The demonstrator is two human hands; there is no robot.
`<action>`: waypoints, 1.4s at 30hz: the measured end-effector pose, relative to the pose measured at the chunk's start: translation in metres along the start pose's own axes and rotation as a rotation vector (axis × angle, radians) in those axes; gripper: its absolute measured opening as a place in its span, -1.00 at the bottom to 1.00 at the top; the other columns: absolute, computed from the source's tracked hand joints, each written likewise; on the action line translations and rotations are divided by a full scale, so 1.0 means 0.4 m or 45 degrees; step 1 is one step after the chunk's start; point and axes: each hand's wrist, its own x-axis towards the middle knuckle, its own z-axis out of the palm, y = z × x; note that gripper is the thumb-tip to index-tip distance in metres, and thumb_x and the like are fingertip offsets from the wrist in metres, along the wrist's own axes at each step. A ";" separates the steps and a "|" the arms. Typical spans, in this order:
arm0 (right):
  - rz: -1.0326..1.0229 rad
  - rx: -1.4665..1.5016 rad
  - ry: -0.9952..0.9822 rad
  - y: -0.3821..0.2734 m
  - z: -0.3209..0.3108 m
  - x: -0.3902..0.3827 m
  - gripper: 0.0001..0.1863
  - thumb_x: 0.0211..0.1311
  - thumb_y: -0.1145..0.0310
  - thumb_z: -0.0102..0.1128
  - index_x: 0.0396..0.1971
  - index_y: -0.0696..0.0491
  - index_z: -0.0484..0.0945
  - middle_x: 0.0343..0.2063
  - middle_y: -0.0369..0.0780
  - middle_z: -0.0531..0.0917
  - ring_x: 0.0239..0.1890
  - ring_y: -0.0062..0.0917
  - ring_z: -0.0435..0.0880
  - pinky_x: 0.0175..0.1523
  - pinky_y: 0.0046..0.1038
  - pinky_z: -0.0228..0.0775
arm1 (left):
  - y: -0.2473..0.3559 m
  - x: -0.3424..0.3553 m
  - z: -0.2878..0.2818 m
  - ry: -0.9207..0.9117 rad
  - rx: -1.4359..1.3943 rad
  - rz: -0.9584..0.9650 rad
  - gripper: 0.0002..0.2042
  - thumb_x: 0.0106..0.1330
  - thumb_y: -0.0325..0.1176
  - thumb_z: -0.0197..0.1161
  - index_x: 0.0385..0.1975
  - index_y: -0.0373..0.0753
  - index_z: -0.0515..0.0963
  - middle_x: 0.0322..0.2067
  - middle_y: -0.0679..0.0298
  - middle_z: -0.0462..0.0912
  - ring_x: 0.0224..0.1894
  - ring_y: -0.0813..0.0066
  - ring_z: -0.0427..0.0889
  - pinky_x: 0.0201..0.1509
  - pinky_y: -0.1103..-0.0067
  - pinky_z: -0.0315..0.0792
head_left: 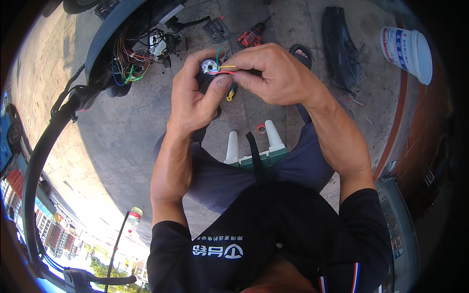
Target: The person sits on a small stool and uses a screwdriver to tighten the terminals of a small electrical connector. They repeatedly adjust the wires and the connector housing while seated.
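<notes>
My left hand [188, 100] is closed around a small round part with a black body and a silvery face [209, 66], its thumb along the near edge. Out of the part's face come a green wire [218, 54], a yellow wire [228, 66] and a red wire [224, 73]. Just to the right, my right hand [276, 73] pinches the ends of the yellow and red wires between thumb and fingers. The green wire stands up loose, curving away from both hands. The fingers of the left hand are partly hidden behind the part.
At left, a vehicle's open front shows tangled wiring [129, 61] beside a curved black bar [36, 161]. On the paving lie a red-black power drill [251, 35], a yellow-black screwdriver [230, 94], a red tape roll [261, 129] and a black panel [340, 49]. A white bucket [405, 53] is at right.
</notes>
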 end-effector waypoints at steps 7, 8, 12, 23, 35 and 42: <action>-0.033 0.001 0.091 0.004 0.014 0.000 -0.78 0.22 0.54 0.25 -0.13 0.18 0.68 -0.37 -0.10 0.72 -0.35 -0.32 0.73 -0.25 -0.39 0.54 | 0.005 0.000 -0.004 -0.008 -0.002 -0.050 -0.57 0.33 -0.15 0.36 0.00 -0.34 0.44 -0.37 0.20 0.64 -0.34 0.52 0.61 -0.25 0.57 0.48; -0.030 0.010 0.105 0.003 0.015 -0.002 -0.78 0.22 0.54 0.24 -0.13 0.18 0.68 -0.37 -0.10 0.73 -0.35 -0.33 0.74 -0.25 -0.40 0.54 | 0.005 0.001 -0.004 -0.007 0.022 -0.030 -0.57 0.34 -0.15 0.36 0.00 -0.34 0.44 -0.38 0.21 0.63 -0.35 0.52 0.60 -0.26 0.57 0.48; 0.031 0.034 0.171 -0.007 0.027 -0.011 -0.78 0.25 0.56 0.22 -0.12 0.18 0.68 -0.39 -0.12 0.73 -0.37 -0.41 0.73 -0.27 -0.46 0.53 | 0.006 0.007 -0.002 0.016 0.127 0.055 -0.58 0.35 -0.15 0.33 0.00 -0.34 0.43 -0.41 0.21 0.61 -0.38 0.50 0.57 -0.28 0.55 0.46; 0.154 0.129 0.351 -0.025 0.077 -0.031 -0.79 0.33 0.57 0.16 -0.08 0.20 0.66 -0.43 -0.21 0.71 -0.39 -0.60 0.66 -0.26 -0.55 0.51 | 0.002 0.000 0.013 0.088 0.089 0.034 -0.59 0.38 -0.14 0.29 0.00 -0.34 0.42 -0.36 0.21 0.60 -0.34 0.50 0.56 -0.23 0.57 0.46; 0.080 0.068 0.313 -0.016 0.059 0.000 -0.77 0.31 0.57 0.14 -0.07 0.17 0.66 -0.39 -0.17 0.73 -0.35 -0.55 0.71 -0.23 -0.52 0.55 | -0.006 -0.002 0.024 0.172 -0.220 -0.121 -0.54 0.37 -0.16 0.32 0.09 -0.36 0.39 -0.19 0.27 0.56 -0.17 0.59 0.51 -0.06 0.62 0.43; 0.161 0.162 0.213 -0.016 0.054 -0.004 -0.76 0.33 0.56 0.14 -0.06 0.17 0.65 -0.39 -0.18 0.74 -0.36 -0.59 0.71 -0.25 -0.53 0.55 | -0.011 -0.002 0.011 0.131 -0.136 -0.057 -0.53 0.36 -0.15 0.34 0.08 -0.35 0.42 -0.21 0.28 0.55 -0.19 0.59 0.50 -0.07 0.62 0.43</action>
